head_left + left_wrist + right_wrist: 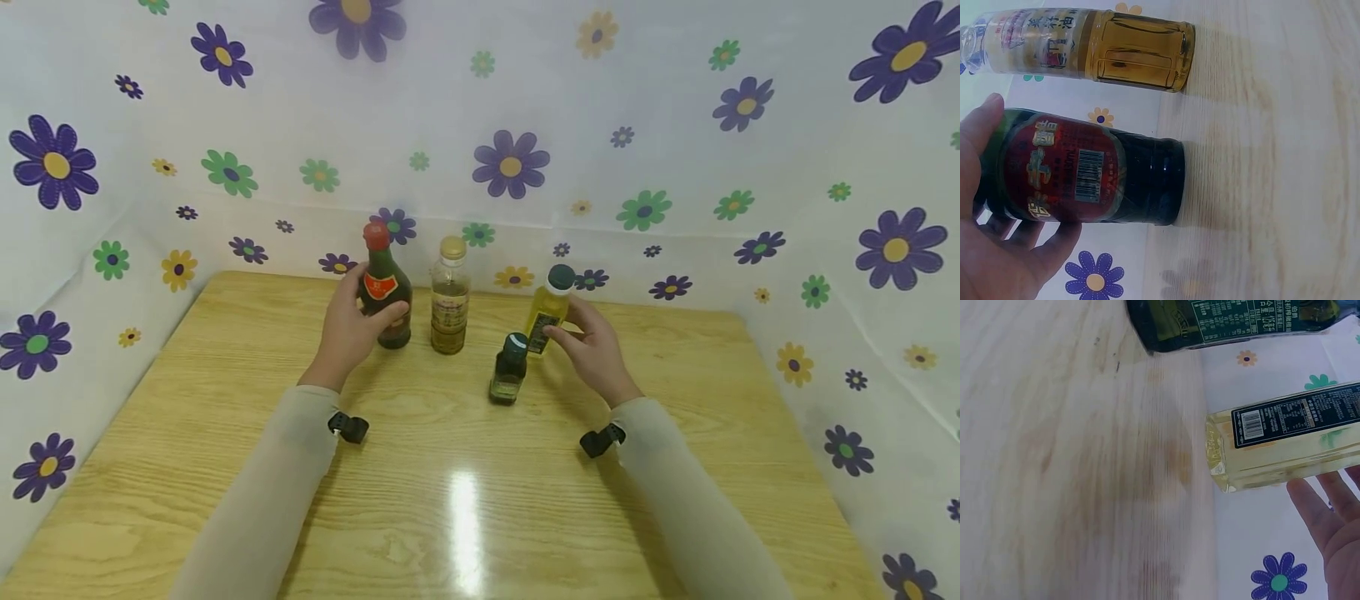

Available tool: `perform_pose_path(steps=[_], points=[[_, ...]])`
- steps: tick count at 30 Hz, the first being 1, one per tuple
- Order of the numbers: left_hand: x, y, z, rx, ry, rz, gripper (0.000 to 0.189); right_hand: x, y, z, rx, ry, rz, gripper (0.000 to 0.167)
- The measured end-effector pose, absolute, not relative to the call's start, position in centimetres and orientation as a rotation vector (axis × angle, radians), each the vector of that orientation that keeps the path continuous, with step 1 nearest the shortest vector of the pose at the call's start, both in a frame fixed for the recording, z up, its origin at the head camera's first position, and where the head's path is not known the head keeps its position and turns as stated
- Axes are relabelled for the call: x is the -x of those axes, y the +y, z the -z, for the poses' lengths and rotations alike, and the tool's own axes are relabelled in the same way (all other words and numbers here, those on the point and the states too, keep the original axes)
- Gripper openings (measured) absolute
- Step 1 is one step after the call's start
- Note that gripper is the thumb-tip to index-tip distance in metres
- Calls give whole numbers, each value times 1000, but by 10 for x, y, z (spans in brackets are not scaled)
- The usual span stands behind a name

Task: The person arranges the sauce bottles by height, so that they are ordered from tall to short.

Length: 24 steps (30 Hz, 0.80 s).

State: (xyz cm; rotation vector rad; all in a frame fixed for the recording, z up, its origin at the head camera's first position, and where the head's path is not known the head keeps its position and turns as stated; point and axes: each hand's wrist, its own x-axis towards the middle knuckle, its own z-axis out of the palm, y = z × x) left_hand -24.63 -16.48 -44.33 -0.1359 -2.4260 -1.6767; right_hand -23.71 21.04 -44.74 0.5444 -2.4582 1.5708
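Observation:
My left hand [351, 329] grips a dark vinegar bottle [386, 287] with a red cap, thumb across its front. In the left wrist view the vinegar bottle [1085, 169] shows a red label and a barcode. Beside it stands a clear bottle of amber oil [450, 312] with a yellow cap. My right hand [596, 342] holds a bottle of pale yellow oil [545, 317] with a dark green cap, between thumb and fingers. A small dark green bottle [507, 375] stands just in front of it, to the left.
All the bottles are near the back of a wooden table [405, 467]. Behind and at both sides hangs a white flowered cloth [442, 100]. A glare streak lies on the tabletop towards the front.

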Motion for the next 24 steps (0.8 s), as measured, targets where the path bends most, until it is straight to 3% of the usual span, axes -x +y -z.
perform_pose_path(steps=[7,13,24], points=[[246,-163,442,128,-2435,1672,83,236,183,425,-551,-2438,-1615,46],[246,-164,442,125,-2442,1679,84,257,178,447,-560,-2454,-1644,51],[246,-163,442,117,-2458,1680,86,262,169,451,-567,-2467,-1701,50]])
